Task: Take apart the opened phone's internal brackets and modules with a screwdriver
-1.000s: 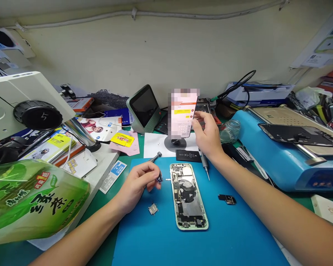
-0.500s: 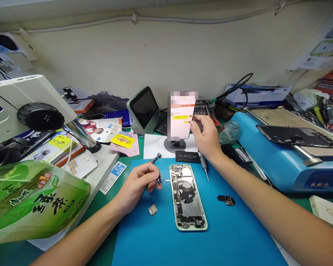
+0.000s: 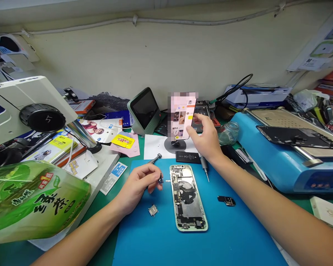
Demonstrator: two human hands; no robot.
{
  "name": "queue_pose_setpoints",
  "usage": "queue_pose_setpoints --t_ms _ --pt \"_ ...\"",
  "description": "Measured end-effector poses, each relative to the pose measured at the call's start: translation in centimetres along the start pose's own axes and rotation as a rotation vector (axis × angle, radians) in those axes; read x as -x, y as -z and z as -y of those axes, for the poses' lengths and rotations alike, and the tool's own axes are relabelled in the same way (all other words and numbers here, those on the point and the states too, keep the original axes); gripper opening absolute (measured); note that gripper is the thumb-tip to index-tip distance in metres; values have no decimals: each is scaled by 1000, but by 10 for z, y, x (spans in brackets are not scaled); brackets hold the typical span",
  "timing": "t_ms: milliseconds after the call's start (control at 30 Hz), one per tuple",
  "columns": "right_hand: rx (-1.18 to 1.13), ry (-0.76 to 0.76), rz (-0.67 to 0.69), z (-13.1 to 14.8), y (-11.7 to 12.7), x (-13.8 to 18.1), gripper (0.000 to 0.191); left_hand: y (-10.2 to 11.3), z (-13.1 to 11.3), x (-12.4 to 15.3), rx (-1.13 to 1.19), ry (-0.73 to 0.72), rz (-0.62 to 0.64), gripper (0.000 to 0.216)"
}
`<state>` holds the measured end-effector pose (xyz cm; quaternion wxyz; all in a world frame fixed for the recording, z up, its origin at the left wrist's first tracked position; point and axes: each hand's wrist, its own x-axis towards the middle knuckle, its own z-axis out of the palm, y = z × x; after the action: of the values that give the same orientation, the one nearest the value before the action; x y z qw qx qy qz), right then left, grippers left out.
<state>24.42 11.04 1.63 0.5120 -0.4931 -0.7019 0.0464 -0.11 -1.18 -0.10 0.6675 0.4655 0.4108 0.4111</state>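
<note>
My left hand [image 3: 144, 181] is closed, pinching a small dark phone part [image 3: 160, 180] whose exact kind I cannot make out. A thin dark tool with a knobbed end [image 3: 157, 157] shows behind that hand; whether I hold it is hidden. My right hand [image 3: 207, 135] has thumb and forefinger apart, the thumb at the lit screen of a smartphone [image 3: 180, 120] standing on a round-based stand [image 3: 173, 146]. Between my arms lies an opened phone body [image 3: 187, 199], its inner parts bare. A metal card-reader-like piece [image 3: 153, 210] lies left of it, a small dark module [image 3: 226, 200] right.
A battery [image 3: 187, 157] and a screwdriver [image 3: 204, 167] lie at the back of the blue mat [image 3: 155, 247]. A blue machine [image 3: 280, 166] carries a detached screen [image 3: 296, 136]. Leftward are a microscope [image 3: 30, 107] and a green plastic bag [image 3: 36, 203]. A glass jar [image 3: 229, 133] stands behind my right wrist.
My right thumb has moved slightly left and down over the screen. The smartphone's picture has slid sideways, with a page of photos appearing. My left hand has barely moved.
</note>
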Motion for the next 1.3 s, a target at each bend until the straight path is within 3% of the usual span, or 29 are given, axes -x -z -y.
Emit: queue_pose_setpoints --t_ms 367,567,667,1300 --pt "-30 -28 31 -2 0 -1 36 0 0 -1 5 13 0 49" --pt "-46 -17 387 -2 21 -20 62 1 0 0 10 5 6 48" --pt "1 -24 479 -4 28 -25 78 1 0 0 8 9 9 48" --pt "205 -16 473 -5 24 -20 82 1 0 1 22 4 11 44"
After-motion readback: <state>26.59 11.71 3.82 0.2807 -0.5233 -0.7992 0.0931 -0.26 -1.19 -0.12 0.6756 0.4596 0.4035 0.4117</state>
